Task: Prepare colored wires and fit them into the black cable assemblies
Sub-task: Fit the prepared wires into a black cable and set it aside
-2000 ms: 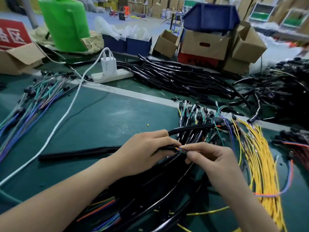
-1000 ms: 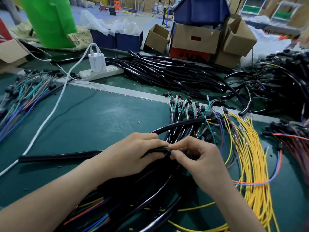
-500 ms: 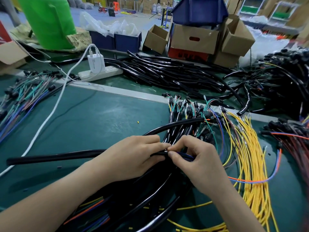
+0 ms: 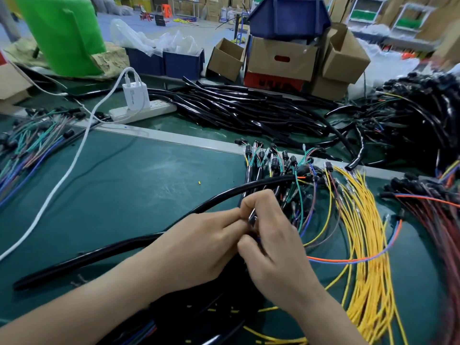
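Note:
My left hand (image 4: 199,247) grips the end of a long black tube (image 4: 82,258) that runs off to the left across the green mat. My right hand (image 4: 271,242) pinches thin colored wires right at that tube's mouth, fingertips touching the left hand's. An orange and blue wire pair (image 4: 348,260) trails from my right hand to the right. A second black tube (image 4: 236,190) arcs above the hands. Finished black assemblies with colored ends (image 4: 278,163) lie just beyond. The joint itself is hidden by my fingers.
A bundle of yellow wires (image 4: 363,245) lies to the right, red wires (image 4: 438,220) further right. Black tubes (image 4: 236,108) are piled at the back. A white power strip with charger (image 4: 139,108) and its white cable (image 4: 62,180) sit left. Colored wire bundles (image 4: 27,150) lie far left.
My hands have drawn closer together and the wire ends that showed between them are now covered by my fingers. The black tube has shifted left. The orange and blue pair has been pulled tighter.

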Available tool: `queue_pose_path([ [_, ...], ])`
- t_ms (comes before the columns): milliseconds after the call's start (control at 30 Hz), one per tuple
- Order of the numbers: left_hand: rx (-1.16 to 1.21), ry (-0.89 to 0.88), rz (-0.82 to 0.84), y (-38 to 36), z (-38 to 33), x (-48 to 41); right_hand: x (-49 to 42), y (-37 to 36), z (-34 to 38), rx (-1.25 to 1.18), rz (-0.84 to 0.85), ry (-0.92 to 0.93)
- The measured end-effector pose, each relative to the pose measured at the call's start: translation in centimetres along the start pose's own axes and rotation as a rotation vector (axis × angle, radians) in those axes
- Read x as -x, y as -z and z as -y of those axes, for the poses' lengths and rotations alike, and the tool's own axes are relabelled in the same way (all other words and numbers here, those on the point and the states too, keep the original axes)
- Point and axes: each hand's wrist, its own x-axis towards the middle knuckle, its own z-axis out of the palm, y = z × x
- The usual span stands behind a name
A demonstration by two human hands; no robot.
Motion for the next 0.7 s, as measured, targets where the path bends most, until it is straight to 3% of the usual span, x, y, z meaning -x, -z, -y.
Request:
queue_pose_path([
  [133, -0.066, 0.100, -0.094, 0.7, 0.6, 0.0, -0.3, 0.5, -1.4, 0.183, -0.071, -0.009],
  [267, -0.033, 0.170, -0.160, 2.2, 0.5, 0.0, -0.5, 2.1, -3.0, 0.221, -0.308, -0.056],
  [367, -0.039, 0.081, -0.051, 2.8, -1.0, -1.0, -0.4, 2.7, -2.3, 0.204, -0.375, 0.028],
  [500, -0.306, 0.004, 0.217, 2.5, -2.9, -3.6, 0.2, 2.5, -1.6, 0.144, -0.305, 0.165],
  [700, -0.417, 0.102, 0.168, 4.1, -3.6, -5.5, -0.1, 3.7, -3.8, 0.048, -0.476, 0.114],
])
